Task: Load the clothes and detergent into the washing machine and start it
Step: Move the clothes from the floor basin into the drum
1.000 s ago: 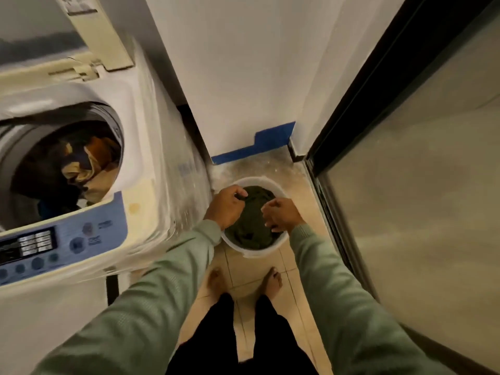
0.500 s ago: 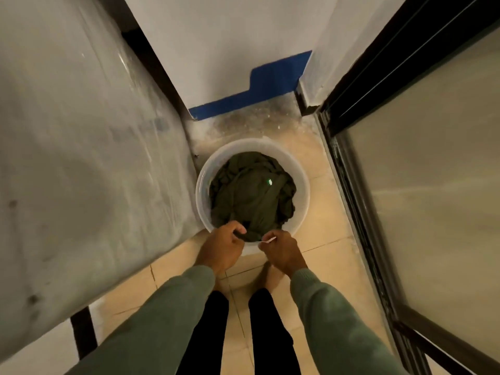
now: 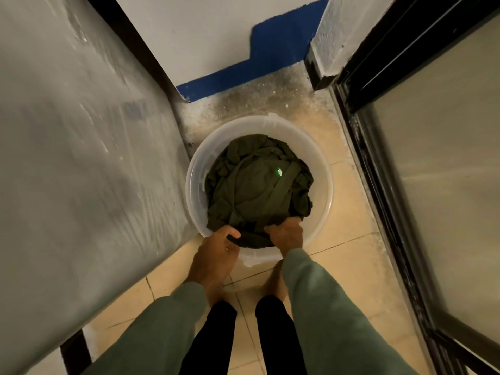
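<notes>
1. Fingers [image 3: 228,231] of the left hand [image 3: 216,250] and right hand [image 3: 287,236] are being curled round the dark green garment [image 3: 257,190] at the near rim of the basin [image 3: 323,185].
2. The garment is being left bunched inside the basin, not yet lifted.
3. Likely trouble: with only an edge being pinched, trailing folds may be dragged over the rim, or the light basin tipped.
4. Compared with half a second ago, the right hand is being pushed deeper into the cloth.

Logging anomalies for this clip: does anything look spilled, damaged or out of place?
Only the tiled floor: a grey stain spreads below the blue wall strip, behind the translucent round plastic tub. The dark green garment lies inside, gripped by left hand and right hand.
</notes>
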### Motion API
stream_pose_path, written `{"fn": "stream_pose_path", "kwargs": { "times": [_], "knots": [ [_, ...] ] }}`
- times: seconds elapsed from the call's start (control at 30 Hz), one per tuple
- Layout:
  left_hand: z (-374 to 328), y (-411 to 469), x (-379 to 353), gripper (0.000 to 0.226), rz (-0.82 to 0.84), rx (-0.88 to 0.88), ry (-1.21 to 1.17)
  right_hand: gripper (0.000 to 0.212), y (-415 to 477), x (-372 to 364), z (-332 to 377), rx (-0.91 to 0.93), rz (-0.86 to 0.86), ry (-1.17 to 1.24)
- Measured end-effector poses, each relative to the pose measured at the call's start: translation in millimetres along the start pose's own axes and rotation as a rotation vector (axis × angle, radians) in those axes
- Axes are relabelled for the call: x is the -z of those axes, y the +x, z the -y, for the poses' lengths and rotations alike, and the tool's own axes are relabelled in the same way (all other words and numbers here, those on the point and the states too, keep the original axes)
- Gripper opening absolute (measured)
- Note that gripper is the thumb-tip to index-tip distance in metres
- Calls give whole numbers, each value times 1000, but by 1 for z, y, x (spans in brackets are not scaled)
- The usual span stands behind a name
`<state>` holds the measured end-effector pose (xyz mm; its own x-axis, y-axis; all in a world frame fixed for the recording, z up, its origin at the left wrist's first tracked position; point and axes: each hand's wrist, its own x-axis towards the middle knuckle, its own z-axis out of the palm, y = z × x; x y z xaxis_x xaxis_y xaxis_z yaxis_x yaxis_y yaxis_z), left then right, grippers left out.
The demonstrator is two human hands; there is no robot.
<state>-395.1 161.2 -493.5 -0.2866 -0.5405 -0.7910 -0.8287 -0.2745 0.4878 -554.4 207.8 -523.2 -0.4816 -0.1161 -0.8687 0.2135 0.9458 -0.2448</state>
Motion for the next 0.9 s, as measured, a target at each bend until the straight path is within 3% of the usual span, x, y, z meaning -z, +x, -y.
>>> {"fn": "stream_pose_path", "kwargs": {
  "times": [0.07,0.13,0.23,0.37,0.53,0.7,0.77,0.9],
  "knots": [
    [2,-2,4,31,-2,5,6,26,2,9,-2,55,31,-55],
    [1,-4,8,33,-14,5,6,7,-1,16,0,156,81,-82],
    [-5,-10,15,31,-21,0,-29,12,-18,17,10,262,144,40],
    [-18,-22,26,36,-50,-29,-27,11,-45,19,21,229,148,301],
    [-44,-38,39,95,-55,-225,-62,26,-82,40,60,150,131,588],
    [-84,-47,50,130,-116,-403,-5,33,-140,63,95,379,178,524],
    [-99,-53,54,124,-60,-376,-16,25,-159,70,98,405,207,555],
    [-121,-74,67,50,-16,-375,54,6,-190,87,93,423,239,635]
  ]
}}
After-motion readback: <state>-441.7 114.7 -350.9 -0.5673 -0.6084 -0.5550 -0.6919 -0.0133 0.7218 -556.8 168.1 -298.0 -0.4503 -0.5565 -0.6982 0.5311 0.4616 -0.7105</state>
